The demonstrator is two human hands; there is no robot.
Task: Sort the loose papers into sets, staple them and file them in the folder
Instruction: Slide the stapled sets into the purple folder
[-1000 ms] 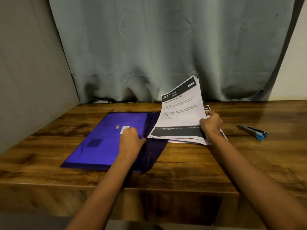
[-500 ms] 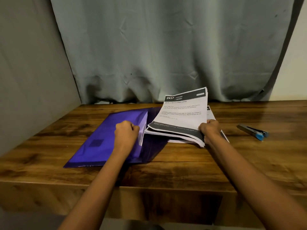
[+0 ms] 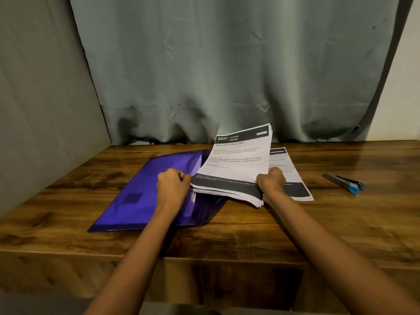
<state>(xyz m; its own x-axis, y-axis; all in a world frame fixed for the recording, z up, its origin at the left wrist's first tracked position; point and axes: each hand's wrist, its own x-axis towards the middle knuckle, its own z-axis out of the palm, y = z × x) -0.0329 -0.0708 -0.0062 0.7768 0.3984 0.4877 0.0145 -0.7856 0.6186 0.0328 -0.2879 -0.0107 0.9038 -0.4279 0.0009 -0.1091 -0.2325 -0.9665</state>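
Wooden worktop [image 3: 341, 223] against a grey curtain [image 3: 227, 64]. Left hand [image 3: 172, 186] was pinching the purple folder [image 3: 141, 192] open, and right hand [image 3: 270, 184] gripped the paper stack [image 3: 236, 164] at its mouth. So filing looked underway, with one sheet [image 3: 288, 176] left out near the stapler [image 3: 345, 184].

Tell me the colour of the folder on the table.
The folder is a glossy purple-blue, seen best in the head view.
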